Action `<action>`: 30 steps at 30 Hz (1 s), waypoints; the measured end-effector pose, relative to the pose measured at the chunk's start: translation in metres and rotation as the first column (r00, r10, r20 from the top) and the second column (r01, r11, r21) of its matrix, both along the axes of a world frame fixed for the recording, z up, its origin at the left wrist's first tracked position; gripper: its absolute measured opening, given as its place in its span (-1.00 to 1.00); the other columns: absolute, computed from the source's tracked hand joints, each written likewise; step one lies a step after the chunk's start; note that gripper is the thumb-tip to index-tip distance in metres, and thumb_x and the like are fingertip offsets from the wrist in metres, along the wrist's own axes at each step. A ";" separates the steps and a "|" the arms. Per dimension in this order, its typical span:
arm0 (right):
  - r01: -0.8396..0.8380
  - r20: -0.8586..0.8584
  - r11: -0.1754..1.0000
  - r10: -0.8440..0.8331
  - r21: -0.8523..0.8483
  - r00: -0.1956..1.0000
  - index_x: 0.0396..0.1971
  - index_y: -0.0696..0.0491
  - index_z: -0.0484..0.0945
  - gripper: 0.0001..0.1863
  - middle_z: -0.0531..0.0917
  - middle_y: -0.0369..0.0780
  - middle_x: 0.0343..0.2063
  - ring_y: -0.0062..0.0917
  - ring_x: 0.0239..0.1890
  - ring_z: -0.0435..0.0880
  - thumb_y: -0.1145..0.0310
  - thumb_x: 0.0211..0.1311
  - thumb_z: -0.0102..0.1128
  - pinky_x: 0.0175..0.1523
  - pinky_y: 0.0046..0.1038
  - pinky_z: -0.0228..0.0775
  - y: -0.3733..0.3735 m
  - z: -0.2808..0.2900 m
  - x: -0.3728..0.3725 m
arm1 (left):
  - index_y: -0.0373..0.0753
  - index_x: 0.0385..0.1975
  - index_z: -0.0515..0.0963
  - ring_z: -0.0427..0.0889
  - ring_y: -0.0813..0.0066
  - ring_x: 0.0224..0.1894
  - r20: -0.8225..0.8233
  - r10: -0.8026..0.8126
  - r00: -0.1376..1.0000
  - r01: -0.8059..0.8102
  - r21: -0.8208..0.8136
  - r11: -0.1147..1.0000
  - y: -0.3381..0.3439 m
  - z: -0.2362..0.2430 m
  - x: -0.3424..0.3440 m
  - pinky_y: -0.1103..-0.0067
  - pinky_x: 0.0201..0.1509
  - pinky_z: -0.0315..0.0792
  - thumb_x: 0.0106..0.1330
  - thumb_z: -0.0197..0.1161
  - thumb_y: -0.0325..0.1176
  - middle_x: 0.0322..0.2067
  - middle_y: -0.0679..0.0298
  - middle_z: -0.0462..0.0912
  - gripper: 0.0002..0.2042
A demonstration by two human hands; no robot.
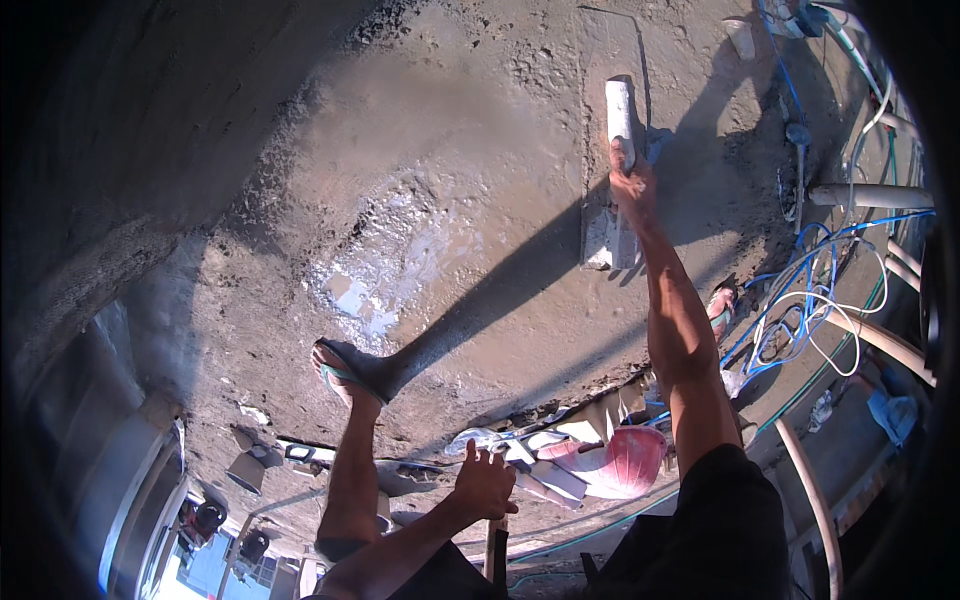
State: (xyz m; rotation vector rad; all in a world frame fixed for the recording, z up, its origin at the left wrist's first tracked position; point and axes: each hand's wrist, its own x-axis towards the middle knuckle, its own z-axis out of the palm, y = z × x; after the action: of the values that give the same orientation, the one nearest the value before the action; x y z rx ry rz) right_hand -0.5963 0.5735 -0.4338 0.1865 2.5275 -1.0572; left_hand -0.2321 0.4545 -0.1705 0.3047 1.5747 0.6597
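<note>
My right hand (634, 188) reaches out over the wet cement and is closed around the pale, cylindrical handle of a plasterer's float (606, 243). The tool's long, narrow blade seems to lie flat on the surface, smeared with the same grey mix. Wet cement (520, 190) spreads around it, smooth in places and rough or pooled with shiny water in others. Near my body, my left hand (485, 485) hangs with its fingers apart and nothing in it. A sandalled foot (345, 372) of mine stands at the edge of the wet area.
A red bucket (638, 462) lies among scraps below the cement edge. Tangled blue and white hoses (805, 305) run along the right, beside pale pipes (870, 196) and a wooden pole (808, 500). A rough, dark wall (130, 130) rises at left.
</note>
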 end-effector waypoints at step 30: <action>-0.177 -0.398 0.930 0.303 0.324 0.866 -0.37 0.23 0.57 -0.42 0.60 -0.02 -0.65 -0.18 -0.69 0.61 -0.12 0.27 0.11 -0.55 -0.26 0.47 0.059 -0.019 -0.046 | -0.24 0.11 0.48 0.40 -0.08 0.23 0.043 -0.085 0.995 0.086 -0.012 0.996 0.027 -0.009 0.012 -0.13 0.40 -0.12 0.10 0.27 0.26 0.16 -0.02 0.45 -0.26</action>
State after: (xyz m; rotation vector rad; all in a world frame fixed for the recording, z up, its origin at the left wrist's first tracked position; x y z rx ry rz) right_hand -0.6427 0.6322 -0.4526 -0.3344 3.0003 -0.6984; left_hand -0.2196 0.4813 -0.1790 0.3439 1.5163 0.5855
